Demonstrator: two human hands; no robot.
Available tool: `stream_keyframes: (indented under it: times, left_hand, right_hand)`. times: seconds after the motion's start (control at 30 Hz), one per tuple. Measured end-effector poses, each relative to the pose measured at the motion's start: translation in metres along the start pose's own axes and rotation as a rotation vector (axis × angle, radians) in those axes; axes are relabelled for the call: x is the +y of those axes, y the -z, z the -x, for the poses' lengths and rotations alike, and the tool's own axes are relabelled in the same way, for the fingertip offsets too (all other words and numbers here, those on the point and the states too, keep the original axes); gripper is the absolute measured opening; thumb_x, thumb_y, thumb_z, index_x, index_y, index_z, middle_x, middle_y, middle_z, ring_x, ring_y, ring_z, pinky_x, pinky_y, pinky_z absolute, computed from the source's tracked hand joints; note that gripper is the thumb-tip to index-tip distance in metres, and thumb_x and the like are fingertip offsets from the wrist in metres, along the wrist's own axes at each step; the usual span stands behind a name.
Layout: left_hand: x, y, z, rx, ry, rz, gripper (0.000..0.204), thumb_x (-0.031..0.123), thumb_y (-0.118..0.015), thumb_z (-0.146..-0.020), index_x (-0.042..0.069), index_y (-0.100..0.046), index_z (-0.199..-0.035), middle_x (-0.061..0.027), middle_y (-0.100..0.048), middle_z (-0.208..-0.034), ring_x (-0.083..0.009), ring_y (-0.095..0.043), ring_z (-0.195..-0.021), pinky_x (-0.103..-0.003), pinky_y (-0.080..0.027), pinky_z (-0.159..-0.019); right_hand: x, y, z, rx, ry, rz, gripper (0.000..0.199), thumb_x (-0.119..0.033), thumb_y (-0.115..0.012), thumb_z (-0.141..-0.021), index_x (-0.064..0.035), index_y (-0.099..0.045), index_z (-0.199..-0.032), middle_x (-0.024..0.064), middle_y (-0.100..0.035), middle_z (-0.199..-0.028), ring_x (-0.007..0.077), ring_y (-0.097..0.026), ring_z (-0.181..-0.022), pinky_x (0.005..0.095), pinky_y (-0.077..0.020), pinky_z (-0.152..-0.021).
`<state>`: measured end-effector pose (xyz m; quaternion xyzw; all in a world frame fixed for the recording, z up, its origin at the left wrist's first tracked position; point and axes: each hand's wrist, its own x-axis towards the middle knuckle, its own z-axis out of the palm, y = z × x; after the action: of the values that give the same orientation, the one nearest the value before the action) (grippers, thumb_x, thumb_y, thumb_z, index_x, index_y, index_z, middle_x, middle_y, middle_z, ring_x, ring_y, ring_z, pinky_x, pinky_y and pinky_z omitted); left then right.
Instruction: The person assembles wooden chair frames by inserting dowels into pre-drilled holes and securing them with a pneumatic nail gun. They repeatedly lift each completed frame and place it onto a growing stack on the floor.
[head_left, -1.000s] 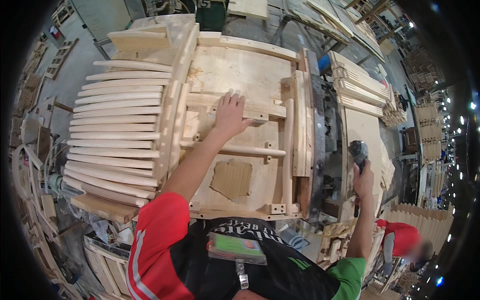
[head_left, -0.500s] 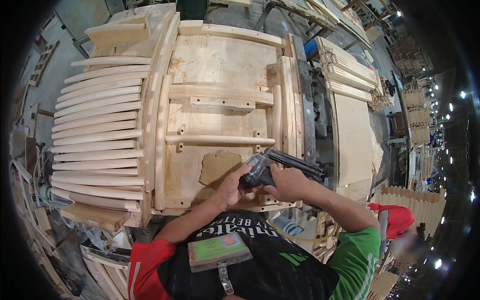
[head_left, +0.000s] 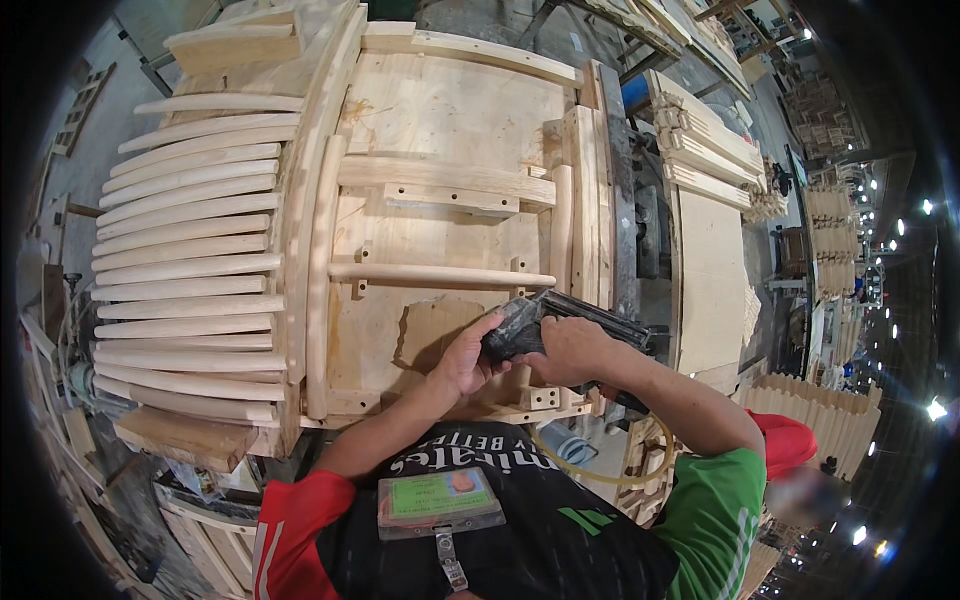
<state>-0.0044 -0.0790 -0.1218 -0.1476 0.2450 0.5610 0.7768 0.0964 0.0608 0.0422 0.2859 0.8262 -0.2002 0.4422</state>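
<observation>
Nail gun (head_left: 560,325) now gripped between both hands (head_left: 520,355)

Single head view, fisheye, looking steeply down from my head, close over my workbench (head_left: 450,100); no second view

Grey workshop floor (head_left: 90,160), stacked timber (head_left: 830,215) at right, bright ceiling lamps (head_left: 937,408)
</observation>
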Motion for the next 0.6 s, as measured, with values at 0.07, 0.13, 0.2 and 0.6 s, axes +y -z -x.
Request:
stream_keyframes:
  times: [0.07,0.13,0.2,0.6]
  left_hand:
    - [-0.001,0.001,0.000,-0.002,-0.014,-0.009,0.038,0.043,-0.070,-0.101,0.015,-0.069,-0.128,-0.0048,-0.077,-0.107,-0.0193,-0.074,-0.089,-0.031,-0.058,-0.065]
    - [-0.002,-0.004,0.003,0.021,-0.017,-0.027,0.039,0.042,-0.068,-0.103,0.013,-0.069,-0.129,-0.0066,-0.078,-0.106,-0.0207,-0.076,-0.088,-0.031,-0.059,-0.064]
    - [-0.001,-0.005,0.009,0.002,-0.010,-0.066,0.040,0.042,-0.067,-0.104,0.011,-0.068,-0.129,-0.0077,-0.078,-0.107,-0.0215,-0.077,-0.088,-0.032,-0.060,-0.066]
    - [0.000,0.052,0.110,0.238,-0.453,0.011,0.056,0.058,-0.069,-0.102,0.009,-0.068,-0.129,-0.0070,-0.077,-0.111,-0.0200,-0.076,-0.093,-0.038,-0.065,-0.079]
  right_hand:
    - [-0.002,0.000,0.002,0.020,0.003,0.006,0.070,-0.050,-0.063,-0.100,0.0163,-0.063,-0.122,0.0343,-0.073,-0.114,0.0463,-0.073,-0.111,0.0509,-0.0586,-0.096]
    - [-0.003,-0.002,0.004,0.023,-0.014,0.032,0.073,-0.052,-0.064,-0.100,0.0167,-0.061,-0.125,0.0343,-0.073,-0.114,0.0456,-0.074,-0.110,0.0513,-0.0588,-0.095]
    - [-0.009,-0.006,0.011,0.033,-0.023,0.066,0.076,-0.052,-0.066,-0.099,0.0171,-0.057,-0.128,0.0337,-0.073,-0.111,0.0450,-0.075,-0.108,0.0515,-0.0593,-0.094]
    - [-0.085,0.009,-0.030,0.320,0.700,0.592,0.084,-0.039,-0.083,-0.088,0.0093,-0.049,-0.147,0.0159,-0.074,-0.085,0.0359,-0.076,-0.079,0.0466,-0.0572,-0.072]
